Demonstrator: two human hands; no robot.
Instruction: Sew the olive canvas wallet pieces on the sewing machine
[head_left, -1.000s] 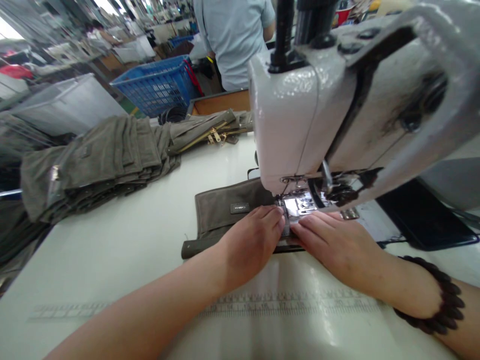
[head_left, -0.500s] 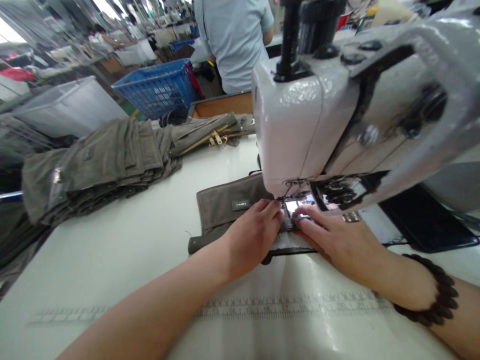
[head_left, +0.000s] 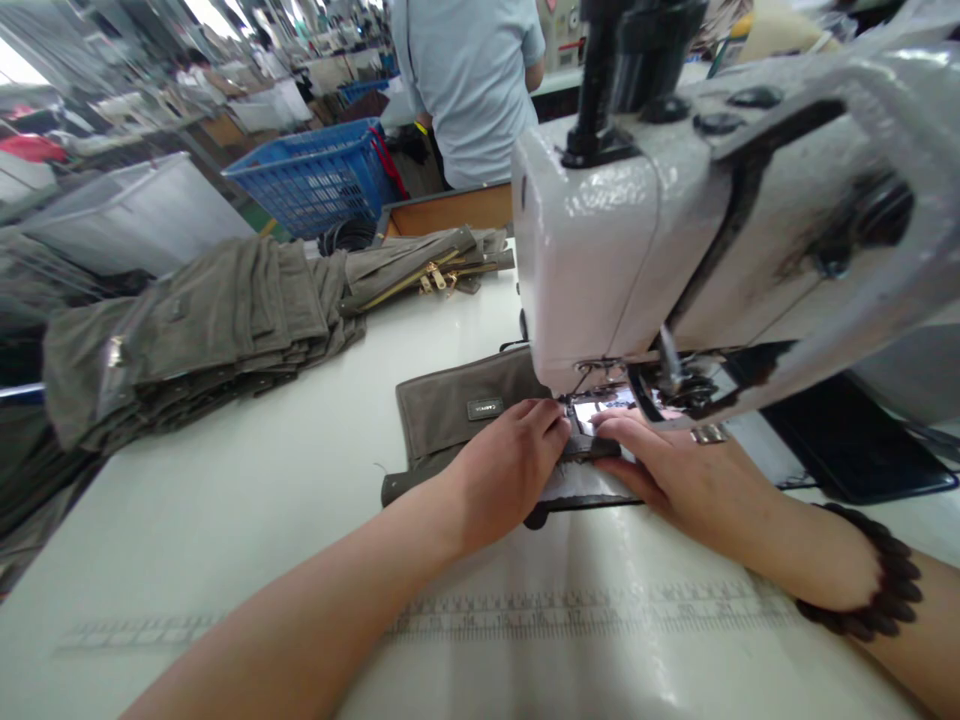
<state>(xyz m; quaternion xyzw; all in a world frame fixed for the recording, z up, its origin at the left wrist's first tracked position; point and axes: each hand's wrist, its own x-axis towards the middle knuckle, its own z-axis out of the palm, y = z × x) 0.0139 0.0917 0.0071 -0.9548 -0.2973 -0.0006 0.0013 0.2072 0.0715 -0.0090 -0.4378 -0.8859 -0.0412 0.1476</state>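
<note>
Olive fabric (head_left: 436, 405) (likely limp, light) is best edge-held; it is pinched by right fingers (head_left: 628, 433); closure is hidden for left fingers (head_left: 535, 414).

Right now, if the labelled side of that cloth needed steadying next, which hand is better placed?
Probably the left hand: it lies on the olive cloth, close to the label. The right hand is farther from the label, its fingers by the dark strip's end.

olive-grey rectangular fabric panel (head_left: 442, 405) with pale-lettered dark label (head_left: 485, 408), glossy white sewing machine (head_left: 581, 270), white tabletop (head_left: 300, 510) with grey ruler markings (head_left: 525, 617), dark-brown beaded bracelet (head_left: 898, 562), blue lattice-sided plastic basket (head_left: 319, 175)
</note>
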